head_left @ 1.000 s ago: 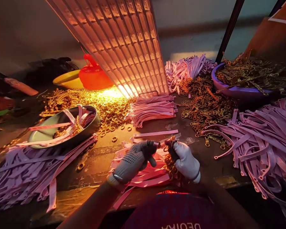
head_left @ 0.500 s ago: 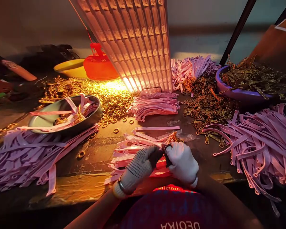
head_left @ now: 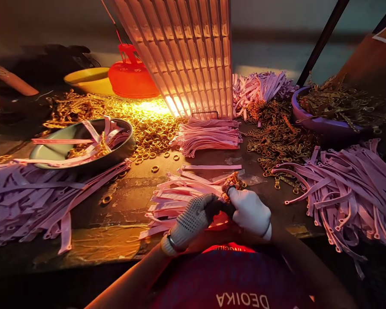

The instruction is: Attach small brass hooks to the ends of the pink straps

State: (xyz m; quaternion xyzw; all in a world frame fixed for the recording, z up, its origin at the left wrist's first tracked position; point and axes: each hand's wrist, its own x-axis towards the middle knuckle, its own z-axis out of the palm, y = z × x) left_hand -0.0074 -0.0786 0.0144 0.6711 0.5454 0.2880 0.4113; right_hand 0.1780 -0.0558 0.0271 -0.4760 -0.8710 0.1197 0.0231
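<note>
My left hand (head_left: 196, 216), in a dotted knit glove with dark fingertips, is closed in front of my body. What it pinches is hidden. Beside it my right hand (head_left: 252, 210), in a white glove, has its fingers bent, with the index fingertip near a small heap of gold chain pieces (head_left: 234, 179). Whatever lies between the two hands' dark fingertips cannot be made out. Under and behind both hands is a pile of pink straps (head_left: 170, 199), with a single pink strap (head_left: 212, 167) lying straight just beyond it.
A green bowl (head_left: 38, 152) with straps and chain stands left, by a strap pile (head_left: 28, 201). Gold rings (head_left: 157, 137) lie under a red lamp (head_left: 133, 79) beside a ribbed panel (head_left: 193, 56). At right are chains (head_left: 283, 137), a purple basin (head_left: 304, 113) and more straps (head_left: 350, 193).
My right hand's index finger has moved away from my left fingertips, toward the gold chain pieces. My left hand stays closed. The whole view has shifted slightly.
</note>
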